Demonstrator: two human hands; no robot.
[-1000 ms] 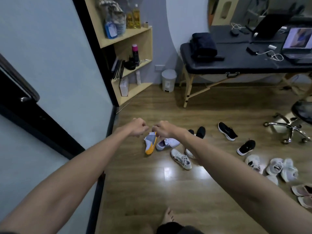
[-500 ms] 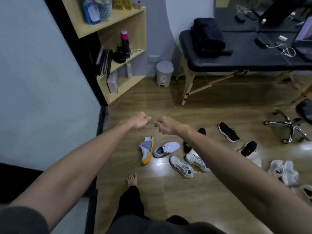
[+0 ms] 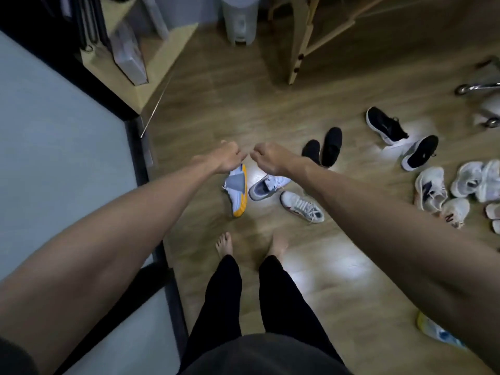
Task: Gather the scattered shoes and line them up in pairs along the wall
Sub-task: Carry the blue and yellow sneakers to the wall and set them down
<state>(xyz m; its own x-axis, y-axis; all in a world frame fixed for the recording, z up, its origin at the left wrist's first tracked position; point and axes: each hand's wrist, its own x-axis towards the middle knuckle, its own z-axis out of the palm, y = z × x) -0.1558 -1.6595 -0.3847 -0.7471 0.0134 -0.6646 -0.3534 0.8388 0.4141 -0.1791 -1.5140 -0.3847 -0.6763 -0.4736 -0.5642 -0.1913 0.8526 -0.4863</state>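
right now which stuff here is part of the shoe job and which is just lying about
Job:
orange-soled shoe
grey-toed sneaker
white laced sneaker
black slip-ons
black trainers
white sneakers

Lying about:
bin
shelf unit
chair base

1. A single head-worn wide-angle camera looks steeply down and forward from standing height, straight lines bowing toward the frame edges.
2. Both forearms reach in from the bottom corners, the left hand (image 3: 228, 158) and right hand (image 3: 270, 155) near the centre.
3. The wooden floor (image 3: 216, 109) fills most of the view, bare feet directly below, the wall (image 3: 54, 136) close at left.
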